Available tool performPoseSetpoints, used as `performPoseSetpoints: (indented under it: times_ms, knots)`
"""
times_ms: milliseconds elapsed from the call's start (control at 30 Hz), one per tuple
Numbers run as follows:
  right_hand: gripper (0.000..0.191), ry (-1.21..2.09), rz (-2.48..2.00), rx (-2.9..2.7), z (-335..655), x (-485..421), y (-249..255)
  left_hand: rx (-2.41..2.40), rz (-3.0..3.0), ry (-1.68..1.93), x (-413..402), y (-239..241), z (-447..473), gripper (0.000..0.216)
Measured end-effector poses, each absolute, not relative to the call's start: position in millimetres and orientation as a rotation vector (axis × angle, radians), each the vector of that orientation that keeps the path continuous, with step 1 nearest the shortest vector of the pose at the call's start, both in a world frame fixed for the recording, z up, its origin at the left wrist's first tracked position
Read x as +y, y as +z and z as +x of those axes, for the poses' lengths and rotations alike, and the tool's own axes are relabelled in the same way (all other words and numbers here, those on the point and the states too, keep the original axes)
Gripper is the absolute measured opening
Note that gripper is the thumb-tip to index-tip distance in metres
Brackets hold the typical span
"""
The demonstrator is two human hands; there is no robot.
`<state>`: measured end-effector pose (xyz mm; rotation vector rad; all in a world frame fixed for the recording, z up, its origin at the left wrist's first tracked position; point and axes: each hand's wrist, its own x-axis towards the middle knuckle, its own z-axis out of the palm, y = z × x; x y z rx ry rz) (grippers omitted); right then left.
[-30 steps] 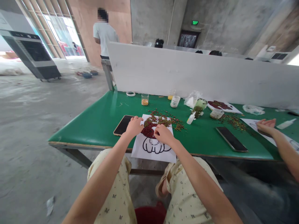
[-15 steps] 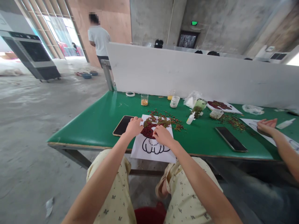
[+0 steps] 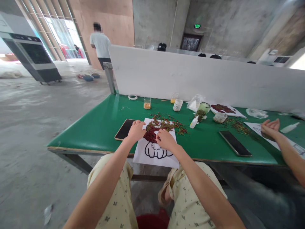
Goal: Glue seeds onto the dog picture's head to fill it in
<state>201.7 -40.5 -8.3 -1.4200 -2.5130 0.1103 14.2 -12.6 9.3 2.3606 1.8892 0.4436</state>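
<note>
A white sheet with a black-outlined cartoon animal [image 3: 152, 158] lies over the table's near edge. Dark red beans [image 3: 150, 136] fill part of the figure, and loose green and red beans [image 3: 166, 125] cover the sheet's upper part. My left hand [image 3: 136, 131] rests at the sheet's left edge beside a phone [image 3: 124, 129], fingers laid out and holding nothing. Over the red-bean area, my right hand [image 3: 165, 139] has its fingertips pinched together. Whatever is between them, if anything, is too small to make out.
Toward the back stand a cup of yellow kernels [image 3: 147, 103] and a clear cup [image 3: 177, 105]. A glue bottle [image 3: 193, 122] is right of the beans, before a tipped green jar [image 3: 202, 111]. Another phone [image 3: 234, 143] lies near a co-worker's hand [image 3: 271, 128]. A white partition [image 3: 190, 76] borders the table.
The view has shifted slightly. Both my hands keep nearly the same places on the sheet. At the right, the co-worker's fingers have lifted a little.
</note>
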Motion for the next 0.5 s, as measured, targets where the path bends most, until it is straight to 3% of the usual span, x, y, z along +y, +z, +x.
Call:
performPoseSetpoints:
  times_ms: [500]
  knots:
    - [0.015,0.124,-1.399,-2.510,199.9,-40.2,-6.8,1.913,2.355,0.448,-13.6,10.0,14.9,0.036]
